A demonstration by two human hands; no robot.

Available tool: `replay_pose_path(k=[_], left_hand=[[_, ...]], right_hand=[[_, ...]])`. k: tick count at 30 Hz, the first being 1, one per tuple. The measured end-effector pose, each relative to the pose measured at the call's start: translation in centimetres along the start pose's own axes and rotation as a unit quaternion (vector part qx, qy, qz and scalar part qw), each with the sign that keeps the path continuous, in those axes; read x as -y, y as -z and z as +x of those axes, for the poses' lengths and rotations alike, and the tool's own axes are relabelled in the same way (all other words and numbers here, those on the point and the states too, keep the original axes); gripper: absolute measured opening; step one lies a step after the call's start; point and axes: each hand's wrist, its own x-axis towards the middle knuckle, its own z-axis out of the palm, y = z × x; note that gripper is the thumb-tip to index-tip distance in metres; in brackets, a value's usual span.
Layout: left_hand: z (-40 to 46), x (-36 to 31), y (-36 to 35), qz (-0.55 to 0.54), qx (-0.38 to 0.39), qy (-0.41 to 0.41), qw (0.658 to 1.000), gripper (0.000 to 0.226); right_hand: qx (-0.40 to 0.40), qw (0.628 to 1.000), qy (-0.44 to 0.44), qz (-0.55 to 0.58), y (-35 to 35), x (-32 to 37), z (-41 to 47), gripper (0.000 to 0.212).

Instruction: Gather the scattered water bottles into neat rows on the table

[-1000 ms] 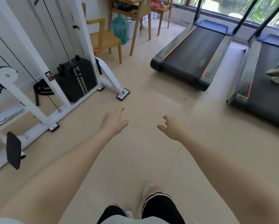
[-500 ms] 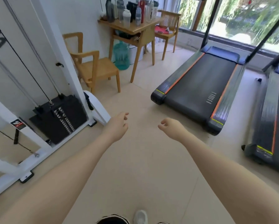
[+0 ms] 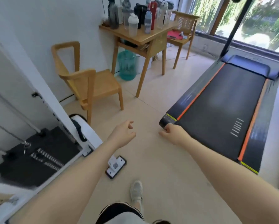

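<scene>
Head view: both hands, left [image 3: 122, 135] and right [image 3: 174, 133], reach forward empty, fingers loosely curled.

Bright window [image 3: 255, 21] daylight (blurred, warped edges)

Matt pale wood table [image 3: 153, 37] and chair [image 3: 93, 84]; clear and dark plastic bottles [image 3: 133, 24]; matt black treadmill belt [image 3: 219, 109].
</scene>
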Motion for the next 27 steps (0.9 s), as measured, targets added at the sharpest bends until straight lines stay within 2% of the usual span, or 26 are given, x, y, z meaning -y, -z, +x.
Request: replay_pose_path(k=[6,12,17,22,27], left_hand=[[16.3,-4.5,7.8,-0.002,-0.023,-0.022,0.999,0.049],[29.9,-4.7,10.7,0.031,0.010,-0.052,0.998,0.047],[44.9,-3.9,12.7,0.035,0.014,-0.033,0.999,0.053],[60.1,-8.0,17.3,0.065,0.059,-0.042,0.995,0.059],[73.4,-12.1,21.2,0.038,0.053,-0.066,0.996,0.055]], right_hand=[[-0.034,0.999,0.018,0.039,10.1,4.3,14.7,0.051],[-0.007,0.999,-0.007,0.049,13.4,4.2,28.6,0.047],[-0.002,0.998,-0.033,0.044,15.6,3.8,43.3,0.049],[0.029,0.997,-0.063,0.038,22.2,4.7,56.9,0.050],[0.019,0.999,-0.048,0.003,28.7,6.7,68.7,0.048]])
